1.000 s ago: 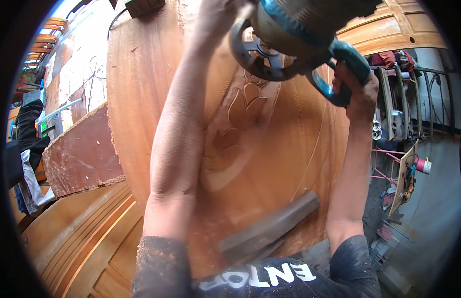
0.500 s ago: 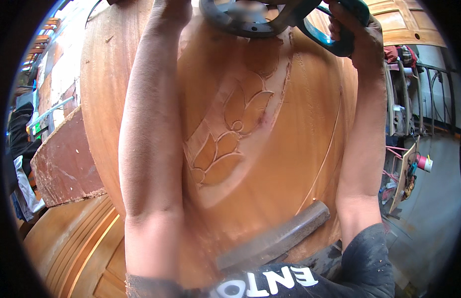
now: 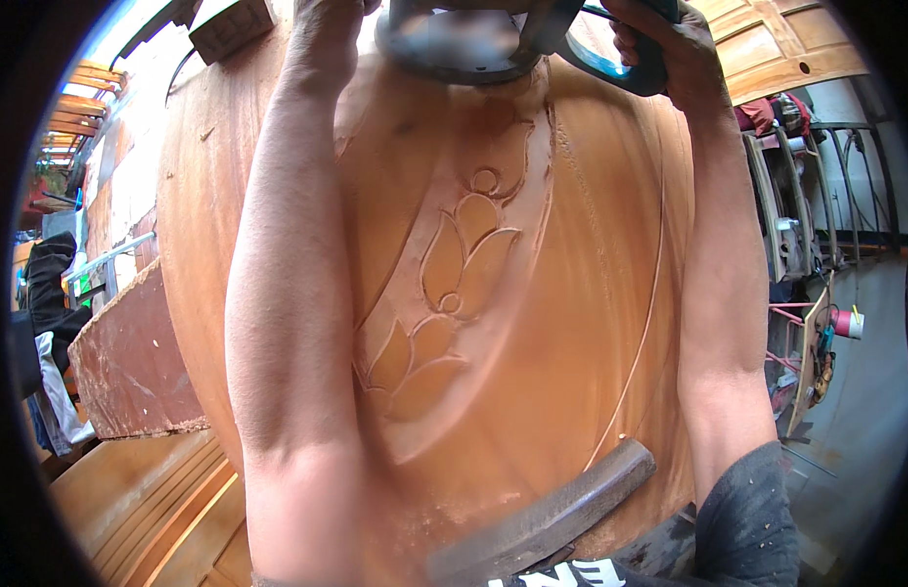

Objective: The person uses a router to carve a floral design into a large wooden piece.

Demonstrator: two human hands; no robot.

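Note:
At the top of the view my right hand (image 3: 664,49) is closed around the looped teal handle of a wood router (image 3: 464,67), whose dark ring base rests over a brown wooden panel (image 3: 591,293). My left hand (image 3: 332,15) reaches up beside the router's left side. The upper edge cuts it off and its fingers are hidden. Between my forearms a carved relief of tulip-like flowers and small circles (image 3: 464,259) runs along a lowered, paler band of the panel. A thin curved groove crosses the wood on the right.
A dark grey curved bar (image 3: 561,514) lies across the panel's near end. Left of the panel are a rough reddish-brown board (image 3: 136,352) and moulded wood pieces (image 3: 151,499). A block (image 3: 229,29) sits at upper left. Metal racks (image 3: 786,196) and a pink-and-white cup (image 3: 848,324) stand right.
My view has shifted, so the carving and bar appear lower. The router and both hands sit slightly further left in view, baring more of the upper flowers. My right hand keeps its hold.

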